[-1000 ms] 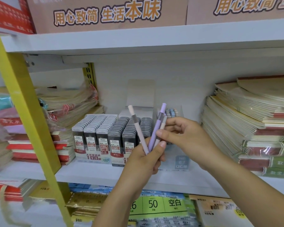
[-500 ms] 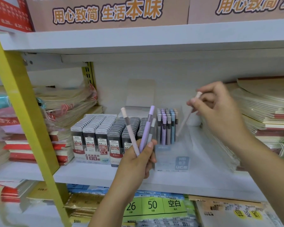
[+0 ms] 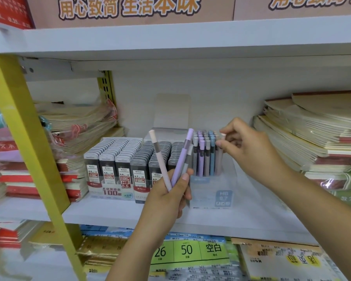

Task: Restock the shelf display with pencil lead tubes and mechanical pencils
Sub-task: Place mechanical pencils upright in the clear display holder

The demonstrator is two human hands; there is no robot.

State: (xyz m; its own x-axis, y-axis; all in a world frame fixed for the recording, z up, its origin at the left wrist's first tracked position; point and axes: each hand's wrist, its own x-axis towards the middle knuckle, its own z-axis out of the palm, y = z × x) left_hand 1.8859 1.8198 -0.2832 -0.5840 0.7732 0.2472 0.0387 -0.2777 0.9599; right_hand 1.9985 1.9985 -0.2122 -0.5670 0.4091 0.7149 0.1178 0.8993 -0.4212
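Above the shelf's [image 3: 109, 212] front edge, the left hand [image 3: 166, 197] grips three mechanical pencils [image 3: 179, 159], fanned upward. Behind it, the right hand [image 3: 249, 148] pinches a fourth pencil [image 3: 223, 135] by its cap over the right side of the clear display box [image 3: 217, 192]. This appears to be the insertion step, and it calls for a straight descent into a free gap.

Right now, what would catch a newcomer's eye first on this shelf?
The left hand at centre grips three mechanical pencils fanned upward. Just right, the right hand pinches a pale pencil at the clear pencil box; rows of lead tubes stand left of it.
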